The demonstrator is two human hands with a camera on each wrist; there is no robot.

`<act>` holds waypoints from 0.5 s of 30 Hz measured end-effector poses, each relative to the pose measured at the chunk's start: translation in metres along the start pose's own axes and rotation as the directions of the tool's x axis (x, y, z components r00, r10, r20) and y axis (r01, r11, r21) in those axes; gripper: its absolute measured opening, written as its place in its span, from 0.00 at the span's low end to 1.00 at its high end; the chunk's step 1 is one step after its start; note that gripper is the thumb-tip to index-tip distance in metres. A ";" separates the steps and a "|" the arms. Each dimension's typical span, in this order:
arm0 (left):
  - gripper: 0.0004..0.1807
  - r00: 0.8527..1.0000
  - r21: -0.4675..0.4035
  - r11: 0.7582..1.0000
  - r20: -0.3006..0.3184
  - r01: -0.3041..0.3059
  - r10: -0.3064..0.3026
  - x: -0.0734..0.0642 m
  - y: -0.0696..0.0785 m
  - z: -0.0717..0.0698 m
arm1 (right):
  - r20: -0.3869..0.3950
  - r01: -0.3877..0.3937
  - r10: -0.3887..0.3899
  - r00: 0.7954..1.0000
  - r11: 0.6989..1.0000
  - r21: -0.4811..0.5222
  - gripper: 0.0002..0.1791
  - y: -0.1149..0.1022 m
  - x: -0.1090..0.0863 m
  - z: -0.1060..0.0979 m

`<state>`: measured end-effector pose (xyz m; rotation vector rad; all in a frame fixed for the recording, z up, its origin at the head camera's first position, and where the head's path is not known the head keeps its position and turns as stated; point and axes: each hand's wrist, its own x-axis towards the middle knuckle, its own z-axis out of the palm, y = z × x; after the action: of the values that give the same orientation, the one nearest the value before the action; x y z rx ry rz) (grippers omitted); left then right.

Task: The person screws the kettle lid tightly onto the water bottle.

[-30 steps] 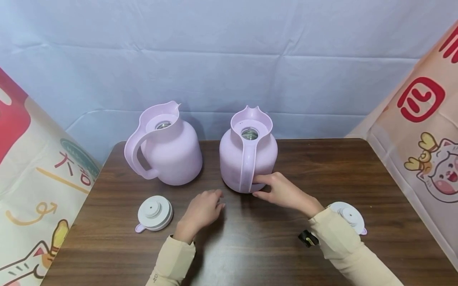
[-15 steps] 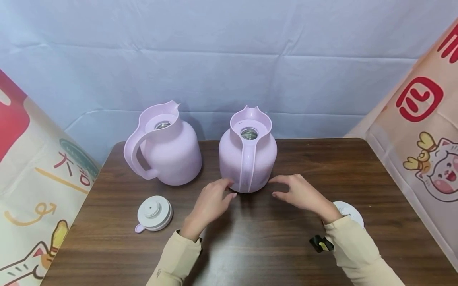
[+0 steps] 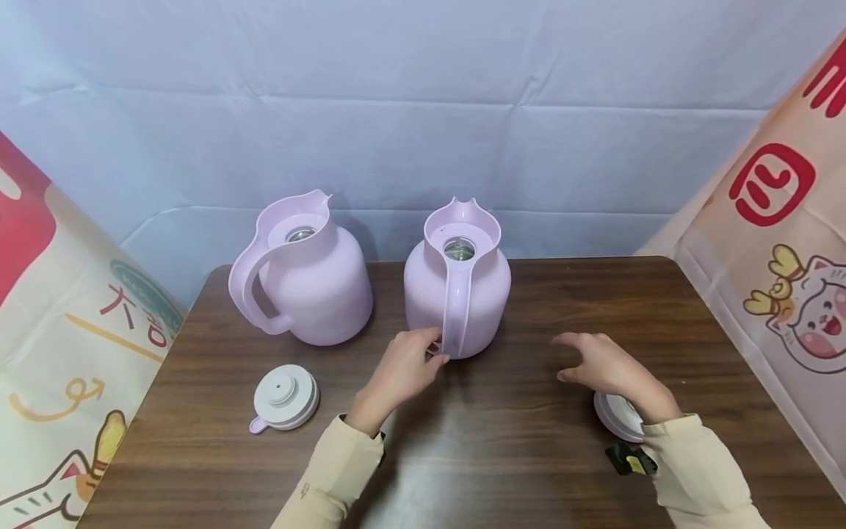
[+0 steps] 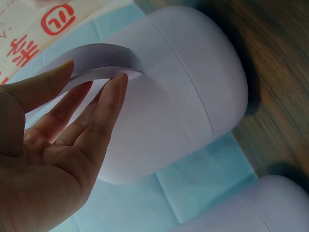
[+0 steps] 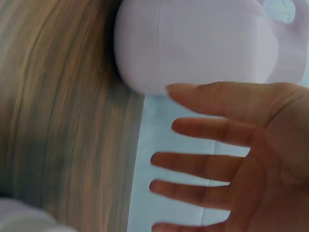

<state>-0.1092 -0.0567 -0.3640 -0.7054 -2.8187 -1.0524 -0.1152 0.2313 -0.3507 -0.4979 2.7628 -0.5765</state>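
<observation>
Two lilac thermos jugs stand upright without lids, their silvery mouths showing. My left hand (image 3: 405,367) is at the lower handle (image 3: 456,312) of the right thermos jug (image 3: 487,294). In the left wrist view that handle passes between thumb and fingers (image 4: 113,94), which pinch it. The left thermos jug (image 3: 330,294) has its handle turned to the left. My right hand (image 3: 611,371) hovers right of the jugs with fingers spread, holding nothing. Below it lies a white lid (image 3: 615,417), partly hidden by the hand and wrist.
Another white lid (image 3: 286,397) with a lilac tab lies on the wooden table (image 3: 502,455), in front of the left jug. A pale blue cloth (image 3: 423,139) hangs behind, and printed cloths (image 3: 747,294) flank both sides.
My right hand has let go of the right jug's handle and moved right, over the lid. My left hand has moved right and forward onto that handle. The jugs stay in place.
</observation>
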 end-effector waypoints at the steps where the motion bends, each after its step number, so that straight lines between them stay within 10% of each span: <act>1: 0.06 1.000 0.001 1.000 0.000 0.002 -0.002 0.000 0.000 0.000 | 0.020 -0.021 0.021 1.000 1.000 -0.012 0.28 0.004 -0.002 0.000; 15: 0.07 1.000 0.091 0.996 0.019 0.023 -0.024 0.004 0.002 0.001 | 0.111 -0.278 0.297 0.949 0.948 -0.156 0.42 0.044 -0.024 -0.002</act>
<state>-0.1115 -0.0533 -0.3629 -0.6793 -2.8775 -0.9180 -0.1061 0.2795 -0.3630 -0.1464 2.6886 -0.2730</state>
